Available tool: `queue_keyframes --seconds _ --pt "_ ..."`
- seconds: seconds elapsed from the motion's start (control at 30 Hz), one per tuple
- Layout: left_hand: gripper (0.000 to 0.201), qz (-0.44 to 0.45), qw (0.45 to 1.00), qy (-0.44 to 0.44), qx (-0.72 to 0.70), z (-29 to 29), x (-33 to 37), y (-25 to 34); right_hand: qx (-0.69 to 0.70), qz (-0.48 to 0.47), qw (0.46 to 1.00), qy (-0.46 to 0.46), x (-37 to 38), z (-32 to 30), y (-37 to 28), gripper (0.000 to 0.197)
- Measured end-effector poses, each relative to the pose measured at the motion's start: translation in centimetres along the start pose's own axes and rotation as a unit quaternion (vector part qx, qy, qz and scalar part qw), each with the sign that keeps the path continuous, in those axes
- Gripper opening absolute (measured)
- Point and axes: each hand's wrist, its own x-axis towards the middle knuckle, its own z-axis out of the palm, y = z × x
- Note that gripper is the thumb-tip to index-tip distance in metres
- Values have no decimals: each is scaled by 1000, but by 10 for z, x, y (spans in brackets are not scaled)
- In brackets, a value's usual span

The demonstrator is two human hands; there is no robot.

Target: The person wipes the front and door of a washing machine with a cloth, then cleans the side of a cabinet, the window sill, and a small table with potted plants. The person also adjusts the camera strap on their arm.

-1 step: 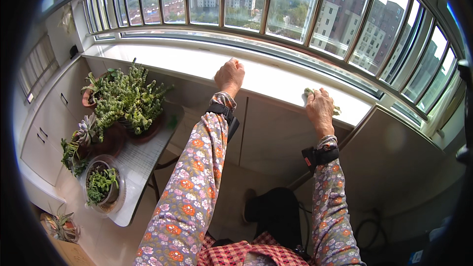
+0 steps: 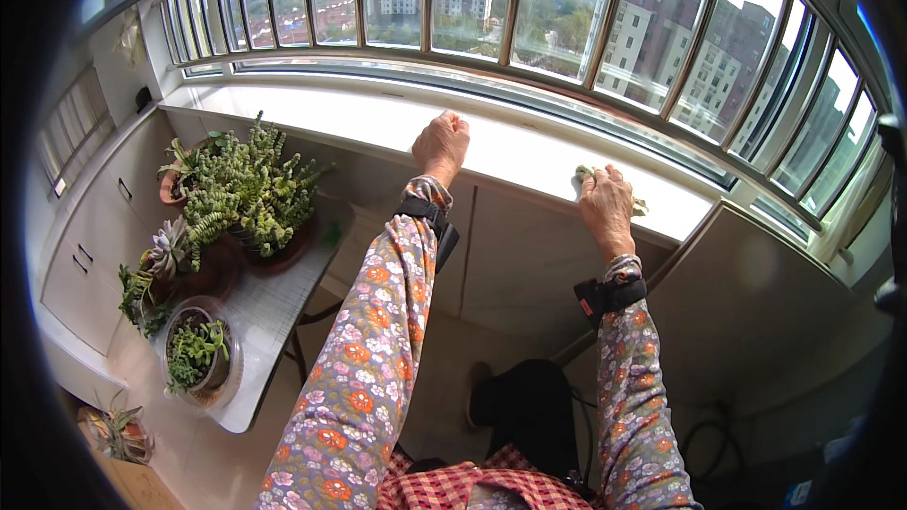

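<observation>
A white window sill [image 2: 331, 113] runs across the far side below the window. My left hand [image 2: 441, 145] is closed in a fist and rests at the sill's front edge, with nothing showing in it. Farther right, my right hand [image 2: 609, 208] is pressed down on the sill, its fingers bent over a crumpled pale green cloth [image 2: 584, 173]. Bits of the cloth stick out on both sides of the fingers; the rest is hidden under the hand.
Metal bars [image 2: 510, 9] stand behind the sill. On the left, a small table [image 2: 269, 340] holds several potted succulents [image 2: 246, 189] and a round planter [image 2: 196, 354]. White cabinets [image 2: 85, 255] line the left wall. A large panel [image 2: 746, 302] leans by the sill's right end.
My right hand has slid slightly left along the sill, with the cloth under it. The left fist has stayed in place.
</observation>
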Motion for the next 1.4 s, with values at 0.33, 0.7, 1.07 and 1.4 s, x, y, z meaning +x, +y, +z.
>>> queue_keyframes --seconds 0.33,0.7,1.07,1.4 --pt "28 -203 718 -102 -658 -66 -13 1 -10 -55 998 15 10 -9 -38 57" --pt "25 -252 618 -79 -740 -84 -70 -1 711 38 535 -454 -199 -40 -139 43" --pt "23 -68 967 -94 -226 -55 -141 -41 722 170 479 -469 -245 -31 -154 30" --pt "9 491 791 -238 277 -57 -216 -108 729 342 332 -492 -291 -22 -160 28"
